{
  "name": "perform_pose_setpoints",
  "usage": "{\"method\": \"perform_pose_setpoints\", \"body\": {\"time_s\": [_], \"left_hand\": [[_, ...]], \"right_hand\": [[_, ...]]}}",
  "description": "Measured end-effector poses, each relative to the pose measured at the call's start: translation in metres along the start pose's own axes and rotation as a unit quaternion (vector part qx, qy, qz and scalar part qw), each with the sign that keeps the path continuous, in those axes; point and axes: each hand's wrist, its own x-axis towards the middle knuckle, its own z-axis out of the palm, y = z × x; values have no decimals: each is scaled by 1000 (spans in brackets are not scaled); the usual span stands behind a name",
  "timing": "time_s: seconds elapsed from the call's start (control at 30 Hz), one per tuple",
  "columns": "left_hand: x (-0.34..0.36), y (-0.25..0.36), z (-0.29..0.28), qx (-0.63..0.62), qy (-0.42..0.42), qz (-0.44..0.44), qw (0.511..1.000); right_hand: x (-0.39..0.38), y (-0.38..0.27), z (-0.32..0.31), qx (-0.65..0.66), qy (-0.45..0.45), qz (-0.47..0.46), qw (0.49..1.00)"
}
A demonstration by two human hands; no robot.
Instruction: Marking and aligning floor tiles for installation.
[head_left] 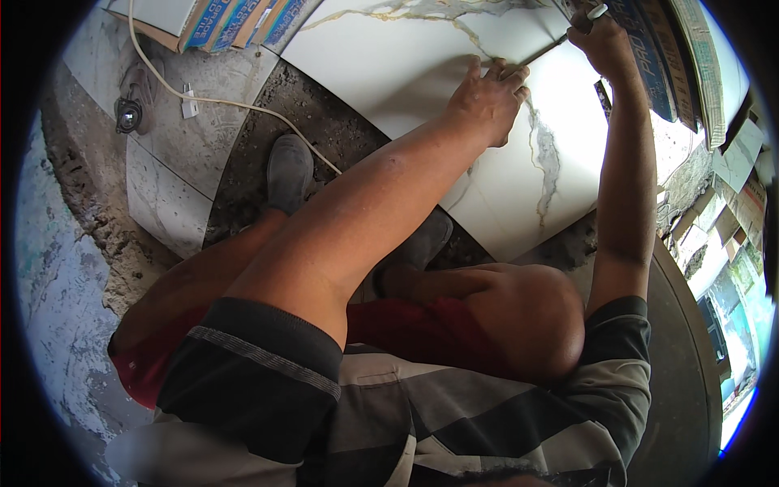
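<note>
A large white marble-patterned tile (381,77), with gold and grey veins, lies flat in front of me. My left hand (491,101) rests on it with the fingers apart, their tips beside the end of a thin dark shaft. That shaft belongs to a slim tool (550,50) with a white end, which slants across the tile. My right hand (604,47) is closed round the tool near the far right edge, and the white end sticks out above the fist. The tool's exact kind is not clear, and the fingertips partly hide its tip.
Boxes of tiles (235,24) stand at the far left; more cartons (661,61) stand at the far right. A pale cable (219,101) crosses the floor past a small white plug-like piece (189,101). My shoe (290,172) stands on rough soil beside laid floor tiles (166,199).
</note>
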Motion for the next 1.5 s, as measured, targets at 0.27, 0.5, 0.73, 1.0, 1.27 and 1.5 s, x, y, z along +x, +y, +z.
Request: {"method": "perform_pose_setpoints", "body": {"time_s": [0.27, 0.5, 0.73, 1.0, 1.27, 1.5], "left_hand": [[0, 1, -3, -7, -10, -4, 1000], [0, 3, -6, -18, -15, -12, 1000], [3, 7, -11, -6, -19, -4, 1000], [4, 18, -14, 44, -29, 0, 999], [3, 26, -18, 103, -47, 23, 993], [4, 25, -22, 101, -57, 17, 993]], "right_hand": [[7, -4, 3, -40, -13, 54, 998], [-21, 20, -30, -31, 70, -60, 995], [-168, 67, -27, 395, 124, 121, 902], [-364, 70, 93, 395, 218, 529, 719], [-429, 42, 144, 55, 113, 576, 808], [-441, 62, 173, 98, 91, 591, 795]]}}
